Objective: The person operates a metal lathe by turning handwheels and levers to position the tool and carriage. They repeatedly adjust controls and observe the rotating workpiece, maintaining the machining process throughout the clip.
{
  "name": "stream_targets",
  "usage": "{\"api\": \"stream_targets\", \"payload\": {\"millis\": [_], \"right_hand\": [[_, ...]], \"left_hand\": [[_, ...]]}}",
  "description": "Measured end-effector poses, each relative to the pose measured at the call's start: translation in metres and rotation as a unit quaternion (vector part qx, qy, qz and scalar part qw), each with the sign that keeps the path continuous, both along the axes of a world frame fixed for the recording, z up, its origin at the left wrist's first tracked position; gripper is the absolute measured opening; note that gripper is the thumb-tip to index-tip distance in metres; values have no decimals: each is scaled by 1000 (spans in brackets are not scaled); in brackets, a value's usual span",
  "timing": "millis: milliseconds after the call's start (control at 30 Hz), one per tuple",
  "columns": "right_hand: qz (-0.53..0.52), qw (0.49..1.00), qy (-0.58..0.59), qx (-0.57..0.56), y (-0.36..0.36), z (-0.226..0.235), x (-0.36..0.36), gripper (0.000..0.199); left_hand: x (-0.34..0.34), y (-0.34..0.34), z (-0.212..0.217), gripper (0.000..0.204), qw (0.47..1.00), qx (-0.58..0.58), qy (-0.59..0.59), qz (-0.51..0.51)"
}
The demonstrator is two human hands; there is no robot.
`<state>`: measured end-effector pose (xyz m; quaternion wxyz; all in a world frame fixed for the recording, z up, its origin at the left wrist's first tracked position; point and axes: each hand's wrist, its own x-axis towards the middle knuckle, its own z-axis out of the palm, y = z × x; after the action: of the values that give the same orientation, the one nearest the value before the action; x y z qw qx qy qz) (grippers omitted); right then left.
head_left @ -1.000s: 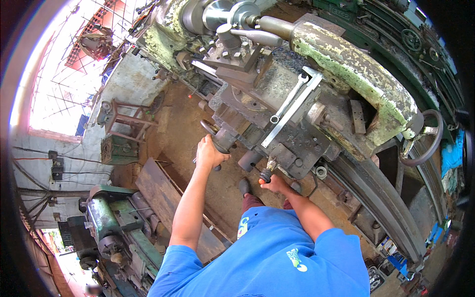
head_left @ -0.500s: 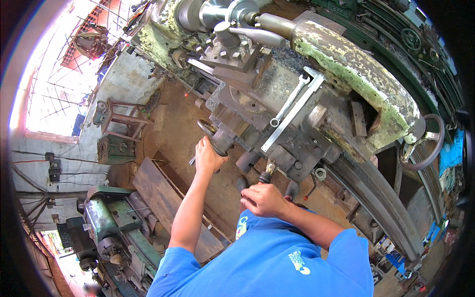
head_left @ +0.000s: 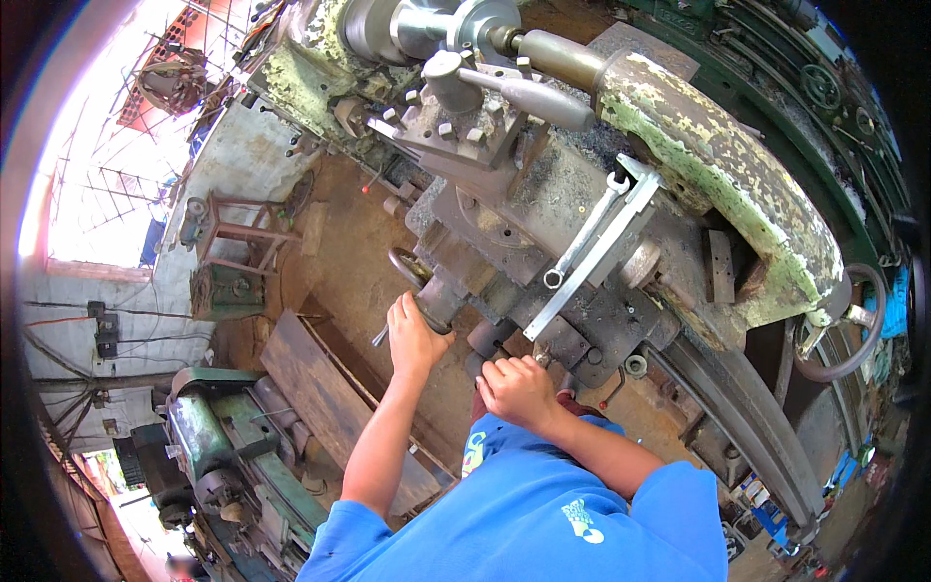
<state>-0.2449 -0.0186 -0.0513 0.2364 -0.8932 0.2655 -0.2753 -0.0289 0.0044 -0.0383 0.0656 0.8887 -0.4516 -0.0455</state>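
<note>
I stand at a lathe with worn green-and-cream paint. My left hand [head_left: 417, 338] is closed on the rim of the carriage's handwheel [head_left: 438, 303], whose thin handle sticks out beside my fingers. My right hand [head_left: 521, 390] is curled over the black-knobbed lever on the carriage apron, and the knob is hidden under my fingers. Beyond my hands stands the tool post [head_left: 465, 126] with its clamping handle [head_left: 533, 97]. A shiny metal workpiece [head_left: 427, 34] sits between the chuck and the tailstock [head_left: 718, 155]. On the carriage lie a wrench [head_left: 585, 236] and a caliper [head_left: 592, 257].
At right is the tailstock handwheel [head_left: 863, 325], above the curved-looking bed rails [head_left: 747, 417]. A green machine [head_left: 238, 436] stands at lower left beside a long board [head_left: 335, 407]. A stand [head_left: 247, 233] is near the wall. Dark chips lie over the carriage.
My right hand has moved forward onto the black knob, which showed just beyond its fingers before. The left hand stays at the handwheel. The lathe sits slightly farther right in view.
</note>
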Motion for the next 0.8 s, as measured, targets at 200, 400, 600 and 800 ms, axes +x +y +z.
{"api": "stream_targets", "payload": {"millis": [200,400,600,800], "right_hand": [[7,1000,-6,-4,-6,-2,1,22],[30,999,29,11,-11,0,0,21],[34,998,48,17,-11,-7,0,19],[37,997,60,-13,-9,-12,-1,19]], "left_hand": [[4,-2,12,110,999,41,28,-17],[55,-22,44,115,964,171,197,-61],[63,-33,41,113,953,209,214,-48],[60,-27,37,116,956,196,216,-34]]}}
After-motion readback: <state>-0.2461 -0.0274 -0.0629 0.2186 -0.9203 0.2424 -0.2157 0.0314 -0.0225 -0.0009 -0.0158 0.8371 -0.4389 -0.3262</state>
